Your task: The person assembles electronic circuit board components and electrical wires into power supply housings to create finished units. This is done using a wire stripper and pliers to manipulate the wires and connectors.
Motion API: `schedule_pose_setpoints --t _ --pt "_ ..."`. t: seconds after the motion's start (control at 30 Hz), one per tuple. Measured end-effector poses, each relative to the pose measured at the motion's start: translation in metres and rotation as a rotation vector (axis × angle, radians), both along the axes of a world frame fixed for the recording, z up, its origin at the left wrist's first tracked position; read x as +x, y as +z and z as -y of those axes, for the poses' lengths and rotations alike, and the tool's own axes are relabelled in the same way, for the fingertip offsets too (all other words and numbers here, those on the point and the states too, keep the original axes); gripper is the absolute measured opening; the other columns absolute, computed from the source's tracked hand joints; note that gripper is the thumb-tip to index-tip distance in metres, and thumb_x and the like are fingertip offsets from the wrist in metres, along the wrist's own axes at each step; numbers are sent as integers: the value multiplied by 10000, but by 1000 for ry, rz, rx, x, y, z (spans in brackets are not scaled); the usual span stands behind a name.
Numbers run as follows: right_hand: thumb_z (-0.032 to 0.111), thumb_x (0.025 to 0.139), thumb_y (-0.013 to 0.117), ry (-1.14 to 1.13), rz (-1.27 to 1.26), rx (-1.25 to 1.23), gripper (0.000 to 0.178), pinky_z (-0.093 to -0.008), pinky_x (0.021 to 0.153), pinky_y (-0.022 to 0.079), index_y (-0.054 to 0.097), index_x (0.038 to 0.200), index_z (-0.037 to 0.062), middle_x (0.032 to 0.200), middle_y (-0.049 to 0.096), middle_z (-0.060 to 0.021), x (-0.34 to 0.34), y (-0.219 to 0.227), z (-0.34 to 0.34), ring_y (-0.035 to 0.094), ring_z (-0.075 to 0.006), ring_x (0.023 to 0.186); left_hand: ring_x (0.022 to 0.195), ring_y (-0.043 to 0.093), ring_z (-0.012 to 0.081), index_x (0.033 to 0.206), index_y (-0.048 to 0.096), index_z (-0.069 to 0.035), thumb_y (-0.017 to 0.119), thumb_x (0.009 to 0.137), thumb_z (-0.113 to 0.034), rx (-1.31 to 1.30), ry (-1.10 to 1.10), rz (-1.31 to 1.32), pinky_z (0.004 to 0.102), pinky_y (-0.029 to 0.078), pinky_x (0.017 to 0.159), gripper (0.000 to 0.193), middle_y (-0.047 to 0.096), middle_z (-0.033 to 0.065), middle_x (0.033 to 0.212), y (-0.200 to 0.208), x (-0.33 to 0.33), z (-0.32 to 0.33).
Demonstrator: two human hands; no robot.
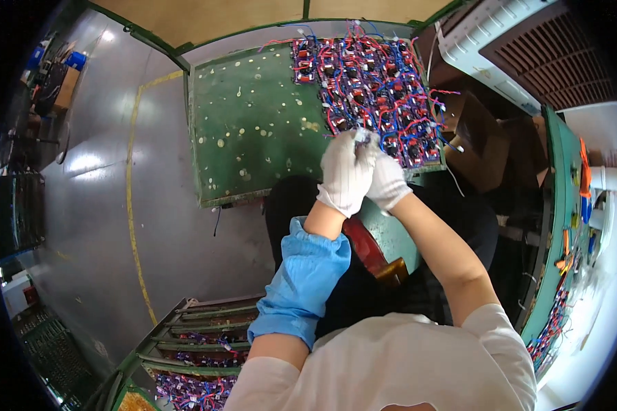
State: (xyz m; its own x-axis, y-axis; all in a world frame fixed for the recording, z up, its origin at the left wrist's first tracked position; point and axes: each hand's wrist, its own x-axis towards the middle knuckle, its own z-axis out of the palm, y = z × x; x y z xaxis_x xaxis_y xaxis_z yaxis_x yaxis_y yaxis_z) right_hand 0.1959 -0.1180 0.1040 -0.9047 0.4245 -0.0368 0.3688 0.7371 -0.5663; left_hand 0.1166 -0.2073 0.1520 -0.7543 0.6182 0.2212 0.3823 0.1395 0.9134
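Note:
Both of my hands wear white knit gloves and meet at the near edge of a dense group of small circuit boards (380, 89) with red and blue wires. My left hand (344, 171) is closed, its fingertips drawn together beside those of my right hand (385, 177), which is closed too. A small dark bit shows between the fingertips, but the gloves hide most of it, so its kind cannot be told. The boards lie in close rows on the right part of a green board (253, 123). A blue sleeve cover (300, 277) is on my left forearm.
Below my hands is a red and amber object (373, 253). A cardboard box (480, 144) stands right of the green board, under a white vented unit (493, 55). At lower left, a green rack (199, 370) holds more wired boards. Tools (586, 178) line the right bench.

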Motion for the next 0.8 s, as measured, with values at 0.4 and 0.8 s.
schedule_pose_setpoints --t 0.4,0.8 --pt "359 893 484 -270 34 -76 314 -421 688 484 558 1037 91 949 620 -138 -236 -136 3 611 -304 850 1238 366 326 1349 270 46 620 830 -214 97 512 205 385 329 1019 678 355 228 1337 -68 -87 -14" --pt "407 761 652 -512 342 -212 624 -449 778 493 366 1201 70 1075 538 -256 -225 -151 -39 594 -395 930 1149 464 253 1275 410 -3 576 848 -126 110 274 278 357 353 991 474 454 178 1270 -60 -82 -28"
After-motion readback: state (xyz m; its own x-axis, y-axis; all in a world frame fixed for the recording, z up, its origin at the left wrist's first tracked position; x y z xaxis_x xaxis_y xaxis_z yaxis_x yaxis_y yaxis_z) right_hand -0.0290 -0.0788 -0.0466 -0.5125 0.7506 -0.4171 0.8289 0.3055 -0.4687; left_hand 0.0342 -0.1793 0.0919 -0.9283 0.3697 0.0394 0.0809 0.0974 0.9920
